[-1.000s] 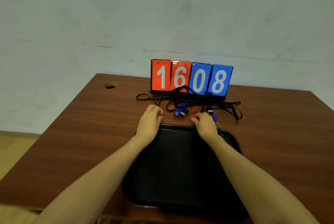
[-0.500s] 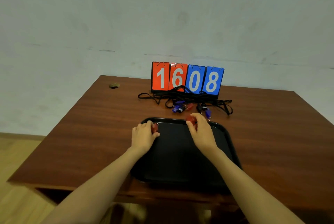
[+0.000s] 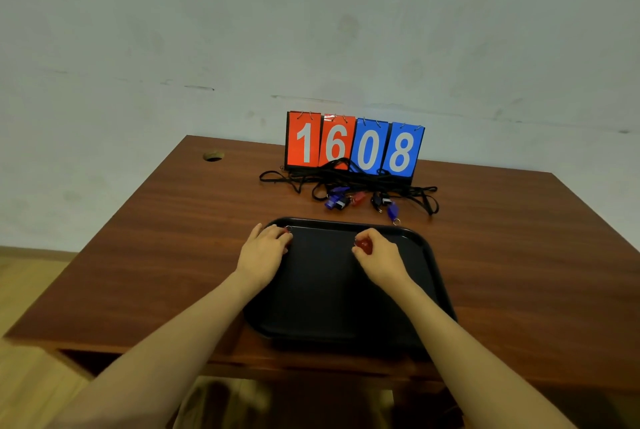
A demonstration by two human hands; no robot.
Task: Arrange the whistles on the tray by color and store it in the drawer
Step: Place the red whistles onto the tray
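A black tray (image 3: 431, 276) lies on the brown table near its front edge. My left hand (image 3: 265, 250) is at the tray's far left corner, fingers curled over a red whistle (image 3: 287, 229) that barely shows. My right hand (image 3: 379, 257) pinches another red whistle (image 3: 363, 245) over the tray's far middle. Behind the tray lie blue whistles (image 3: 334, 198), a red whistle (image 3: 358, 198) and one more blue whistle (image 3: 392, 210), tangled in black lanyards (image 3: 420, 198).
A flip scoreboard (image 3: 355, 146) reading 1608 stands at the back of the table (image 3: 173, 238) against the wall. A round cable hole (image 3: 213, 155) sits at the back left. The table's front edge is just below the tray.
Both hands pulled back from the pile of whistles, each carrying a red whistle onto the far part of the tray. The left hand moved to the tray's far left corner.
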